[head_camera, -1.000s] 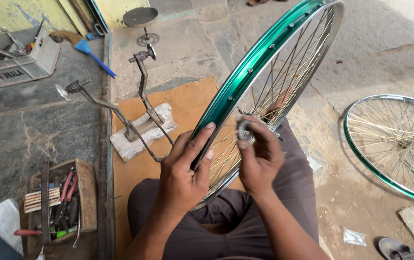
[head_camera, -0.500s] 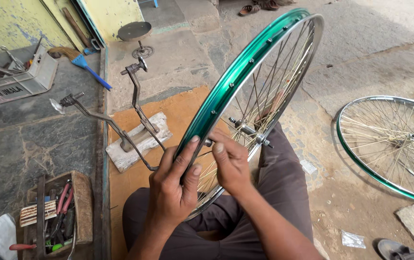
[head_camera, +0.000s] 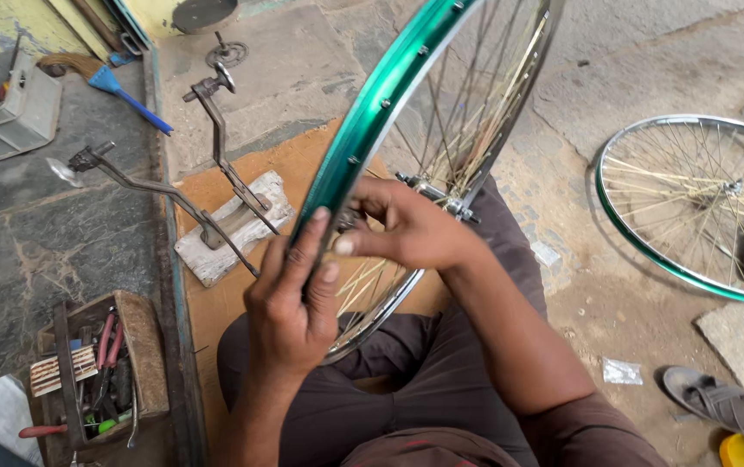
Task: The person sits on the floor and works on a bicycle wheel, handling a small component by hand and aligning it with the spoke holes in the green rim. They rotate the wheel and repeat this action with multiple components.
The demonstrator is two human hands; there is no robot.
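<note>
Wheel (head_camera: 407, 78), the largest thing here, stands tilted over the person's lap: a glossy green metal rim laced with thin pale spokes, its top cut off by the picture's edge. The hub (head_camera: 431, 192) sits at its middle, half hidden behind the right hand. A second wheel (head_camera: 649, 251) lies flat on the concrete floor well right of the wheel. A bent metal stand (head_camera: 216, 186) on a wood block sits left of the wheel. The left hand (head_camera: 290, 303) grips the rim, fingers over its edge. The right hand (head_camera: 411, 229) reaches among the spokes, pinching something too small to make out.
</note>
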